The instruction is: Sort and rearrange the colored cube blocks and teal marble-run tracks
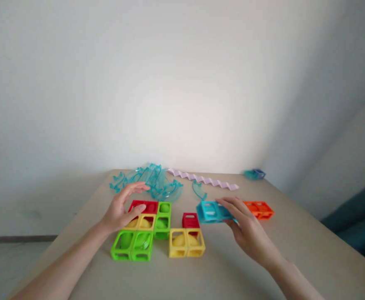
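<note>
My right hand (248,229) grips a light-blue hollow block (210,211) by its right end, thumb below and fingers on top; its left end looks raised off the table. My left hand (121,210) hovers with thumb and fingers apart, holding nothing, over a red block (151,207) and a yellow block (145,222). Touching these are a green block (162,223) on the right and another green block (132,246) in front. Between my hands stand a second yellow block (187,243) and a small red block (190,221) behind it.
An orange block (263,209) lies beyond my right hand. Translucent teal track pieces (154,181) are heaped at the back left, with one curved piece (198,190) apart. A lilac zigzag strip (204,179) and a dark-blue block (259,174) lie near the wall.
</note>
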A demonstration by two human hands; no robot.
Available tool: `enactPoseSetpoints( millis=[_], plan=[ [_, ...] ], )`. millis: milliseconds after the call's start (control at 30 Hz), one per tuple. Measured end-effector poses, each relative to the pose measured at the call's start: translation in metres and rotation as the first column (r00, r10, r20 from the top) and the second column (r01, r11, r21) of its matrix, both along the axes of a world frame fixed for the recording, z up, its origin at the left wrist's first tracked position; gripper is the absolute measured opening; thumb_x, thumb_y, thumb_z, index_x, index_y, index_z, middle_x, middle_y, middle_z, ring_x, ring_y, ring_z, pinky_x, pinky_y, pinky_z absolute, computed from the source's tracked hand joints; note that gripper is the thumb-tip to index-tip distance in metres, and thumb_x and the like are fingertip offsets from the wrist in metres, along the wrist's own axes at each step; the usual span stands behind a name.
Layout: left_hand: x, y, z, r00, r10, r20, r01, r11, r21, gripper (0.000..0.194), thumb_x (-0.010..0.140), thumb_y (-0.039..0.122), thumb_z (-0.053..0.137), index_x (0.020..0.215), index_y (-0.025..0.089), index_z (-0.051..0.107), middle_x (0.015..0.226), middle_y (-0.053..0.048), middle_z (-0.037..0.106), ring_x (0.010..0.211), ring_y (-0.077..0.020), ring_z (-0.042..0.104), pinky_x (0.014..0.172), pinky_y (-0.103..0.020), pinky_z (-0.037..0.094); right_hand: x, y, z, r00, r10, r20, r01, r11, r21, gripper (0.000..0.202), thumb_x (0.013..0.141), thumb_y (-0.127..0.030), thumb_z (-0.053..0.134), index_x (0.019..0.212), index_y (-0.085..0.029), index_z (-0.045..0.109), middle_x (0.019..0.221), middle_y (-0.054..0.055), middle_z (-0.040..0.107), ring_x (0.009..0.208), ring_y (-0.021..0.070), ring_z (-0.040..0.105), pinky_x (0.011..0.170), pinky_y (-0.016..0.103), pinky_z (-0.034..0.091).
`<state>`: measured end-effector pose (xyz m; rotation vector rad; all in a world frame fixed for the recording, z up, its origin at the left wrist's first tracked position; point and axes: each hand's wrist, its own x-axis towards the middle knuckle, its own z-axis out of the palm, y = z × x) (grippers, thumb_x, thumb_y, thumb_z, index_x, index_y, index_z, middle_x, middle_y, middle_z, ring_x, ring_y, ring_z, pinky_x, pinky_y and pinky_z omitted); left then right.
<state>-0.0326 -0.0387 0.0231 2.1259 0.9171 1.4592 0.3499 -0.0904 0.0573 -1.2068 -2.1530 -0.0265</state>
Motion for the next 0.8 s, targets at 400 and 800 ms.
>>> enactPoseSetpoints(
  millis=[400, 800],
  plan=[
    [0.002, 0.000, -0.001, 1.000, 0.022, -0.018, -0.022, 1.000, 0.023, 0.047, 0.084, 0.024, 0.059, 0.130, 0.018, 0.047, 0.119, -0.013, 0.062, 0.111, -0.0261, 0.058, 0.095, -0.040, 0.046, 0.152, -0.019, -0.056, 0.930, -0.260, 0.258, 0.249, 0.966, 0.073, 0.041, 0.086, -0.019, 0.043, 0.121, -0.026, 0.062, 0.128, 0.011, 0.060, 0.120, 0.0285, 0.056, 0.108, 0.051, 0.037],
    [0.002, 0.004, 0.003, 0.980, -0.098, -0.174, 0.102, 0.995, 0.011, 0.028, 0.085, 0.033, 0.054, 0.106, 0.018, 0.065, 0.114, -0.013, 0.064, 0.107, -0.0268, 0.058, 0.095, -0.041, 0.045, 0.129, -0.014, -0.062, 0.931, -0.277, 0.237, 0.241, 0.956, 0.168, 0.066, 0.068, -0.009, 0.044, 0.131, -0.028, 0.055, 0.138, 0.011, 0.050, 0.132, 0.0361, 0.043, 0.110, 0.067, 0.021]
  ],
)
